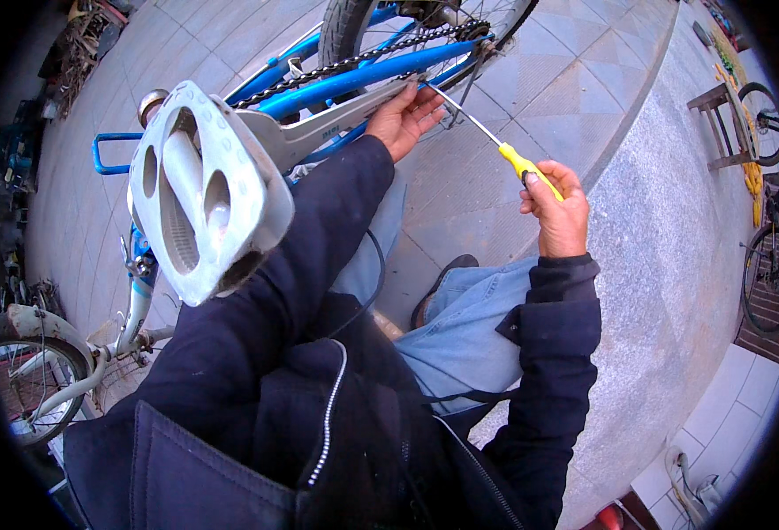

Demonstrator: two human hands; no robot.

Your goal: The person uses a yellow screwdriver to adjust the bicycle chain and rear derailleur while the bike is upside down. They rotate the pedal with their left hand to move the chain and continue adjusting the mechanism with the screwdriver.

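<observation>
My right hand [555,208] is closed around the yellow handle of a screwdriver [528,168]. The long metal shaft slants up and left, its tip at the narrow end of a pale grey chain guard [341,119] on a blue bicycle [354,74]. There, my left hand [401,124] grips the guard's end between thumb and fingers, close beside the screwdriver tip. Whatever the tip touches is too small to make out. Above the guard runs a dark chain [319,72] toward the rear wheel. A big grey plastic pedal [197,190] with oval openings stands near my left forearm.
Paving tiles [566,97] lie under the bicycle, and a speckled stone ledge [663,238] rises to my right. Another bicycle's wheel [32,380] is at lower left. A small wooden stool [725,124] and further bicycle wheels [765,274] are at far right.
</observation>
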